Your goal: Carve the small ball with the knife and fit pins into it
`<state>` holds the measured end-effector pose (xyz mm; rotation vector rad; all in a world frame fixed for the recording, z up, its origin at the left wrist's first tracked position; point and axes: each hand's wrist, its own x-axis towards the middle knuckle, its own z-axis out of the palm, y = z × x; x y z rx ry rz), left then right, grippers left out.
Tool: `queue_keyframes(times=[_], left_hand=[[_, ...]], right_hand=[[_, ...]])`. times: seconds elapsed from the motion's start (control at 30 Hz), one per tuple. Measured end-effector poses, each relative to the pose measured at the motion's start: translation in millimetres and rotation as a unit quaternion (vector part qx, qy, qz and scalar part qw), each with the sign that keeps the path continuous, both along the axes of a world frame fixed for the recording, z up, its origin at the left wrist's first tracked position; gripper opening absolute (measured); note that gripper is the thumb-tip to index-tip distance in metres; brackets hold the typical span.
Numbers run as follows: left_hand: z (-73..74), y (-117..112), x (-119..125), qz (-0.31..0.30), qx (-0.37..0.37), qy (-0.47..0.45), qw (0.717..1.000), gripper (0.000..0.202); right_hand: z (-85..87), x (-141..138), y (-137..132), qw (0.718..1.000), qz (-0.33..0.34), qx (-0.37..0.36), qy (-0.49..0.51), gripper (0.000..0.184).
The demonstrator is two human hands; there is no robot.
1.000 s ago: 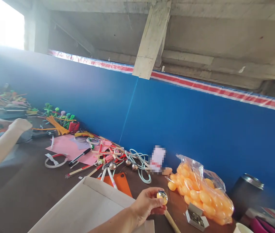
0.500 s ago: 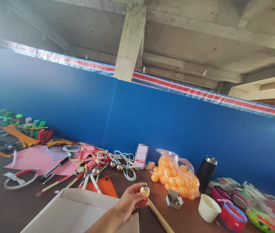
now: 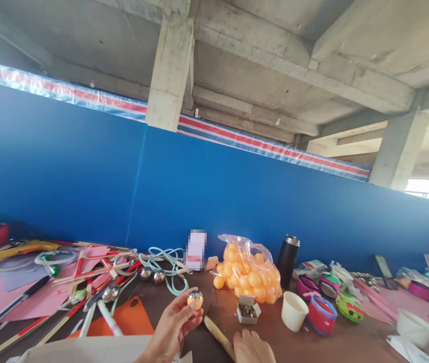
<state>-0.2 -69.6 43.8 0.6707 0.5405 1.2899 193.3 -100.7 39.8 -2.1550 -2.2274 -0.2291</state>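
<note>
My left hand (image 3: 174,325) holds up a shiny silver ball (image 3: 195,299) between thumb and fingers; orange reflections show on its lower half. At the bottom edge, my right hand (image 3: 252,347) rests back-up on the brown table, its fingers pointing away from me and nothing visible in them. Just left of it lies a wooden stick (image 3: 218,335) with a narrowed far end. Beyond the right hand stands a small open box (image 3: 248,312) of little metal pieces. A white cardboard piece (image 3: 89,350) lies under my left forearm.
A clear bag of orange balls (image 3: 248,272) stands behind the small box. Right of it are a black flask (image 3: 289,261), a white paper cup (image 3: 294,311) and coloured bands (image 3: 322,315). Leftward lie blue-green cords (image 3: 165,262), more silver balls (image 3: 159,277), sticks and pink paper. A blue partition (image 3: 237,186) closes the back.
The view has turned to the right. My right hand has come into view beside the wooden stick. My left hand still holds the silver ball.
</note>
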Motion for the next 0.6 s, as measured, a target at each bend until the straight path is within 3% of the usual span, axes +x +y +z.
queue_keyframes(times=[0.17,0.33,0.43,0.6], left_hand=[[-2.5,11,-7,0.051,-0.004,0.002,0.999,0.049],[-5.0,14,-7,0.071,-0.007,0.011,0.997,0.052],[-9.7,17,-8,0.073,-0.007,0.021,0.997,0.052],[-10.9,19,-9,0.073,-0.028,0.039,0.996,0.055]], right_hand=[[-10.5,-5,15,0.999,-0.002,0.023,0.027,0.042],[-13.7,2,15,0.995,-0.018,0.039,0.087,0.017],[-11.1,11,14,0.988,-0.007,0.083,0.129,0.011],[-17.6,16,12,0.938,0.087,0.192,0.274,0.027]])
